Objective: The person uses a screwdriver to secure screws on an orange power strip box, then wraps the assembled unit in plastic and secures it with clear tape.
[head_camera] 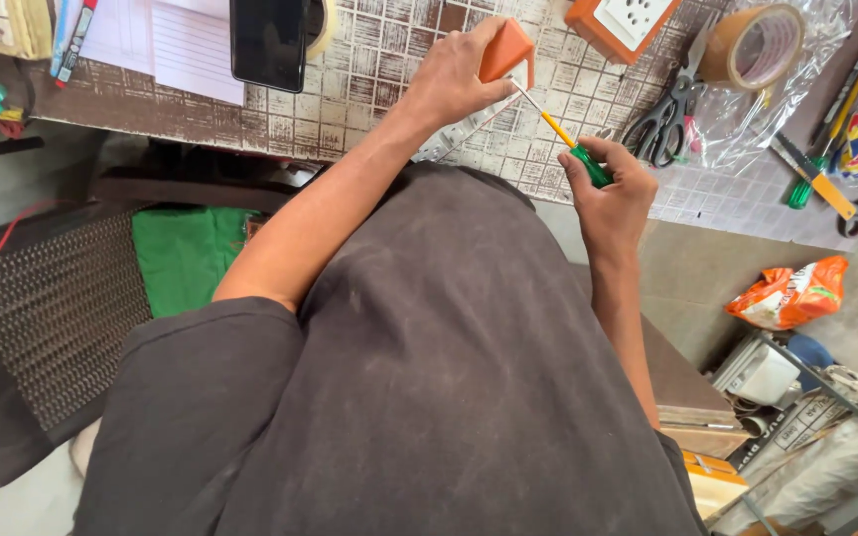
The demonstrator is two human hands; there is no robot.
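Left hand (pixel 454 74) grips an orange plastic box (pixel 504 50), fingers wrapped around it, holding it tilted above the tiled surface (pixel 369 69). Right hand (pixel 613 184) has fingers closed around the green handle of a screwdriver (pixel 560 134); its yellow shaft angles up-left, tip touching the box. Nearby on the surface: scissors (pixel 665 114), roll of brown tape (pixel 752 45), orange socket box (pixel 618 22), black phone (pixel 267 42), lined papers (pixel 166 40).

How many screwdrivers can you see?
2. One screwdriver with a green handle and yellow shaft is in the right hand, its tip at the orange box held by the left hand. Another green-handled screwdriver lies by the scissors. More may be hidden.
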